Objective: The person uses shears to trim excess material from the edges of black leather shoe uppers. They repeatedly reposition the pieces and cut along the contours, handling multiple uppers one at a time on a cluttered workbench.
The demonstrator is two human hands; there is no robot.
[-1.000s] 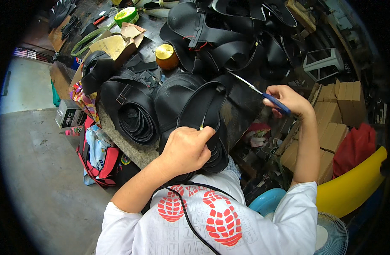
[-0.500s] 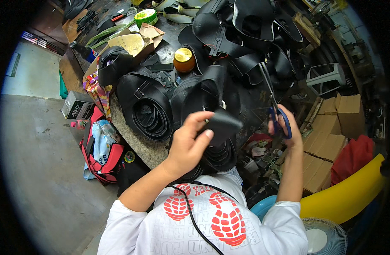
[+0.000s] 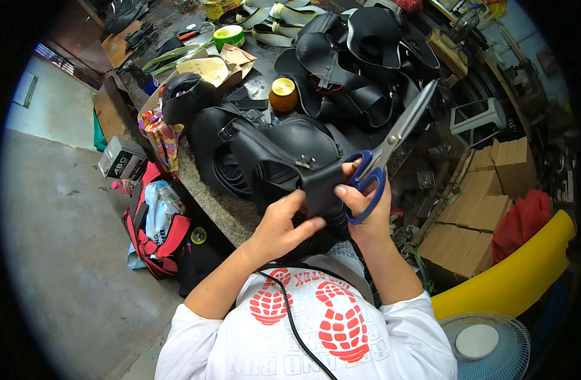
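Note:
A black leather piece (image 3: pixel 323 189) with a wide strap and small metal fittings lies between my hands, in front of my chest. My left hand (image 3: pixel 279 223) is closed on its lower left edge, thumb toward the near side. In my right hand (image 3: pixel 371 218) are scissors with blue handles (image 3: pixel 380 190); their blades point up and to the right and look closed. My right thumb and a fingertip also meet the right edge of the leather. Behind and to the left are nested black leather pieces (image 3: pixel 205 142), one with a buckle.
More black leather pieces (image 3: pixel 373 38) are heaped on the far side of the dark workbench. An orange jar with a yellow lid (image 3: pixel 283 95) and a green tub (image 3: pixel 228 37) stand there too. Cardboard boxes (image 3: pixel 471 221) and a fan (image 3: pixel 483 342) are at right, a red bag (image 3: pixel 157 231) at left.
My right hand has come in leftward with the scissors to the leather, and the blades have swung to point up-right. The leather piece has been raised and turned between my hands.

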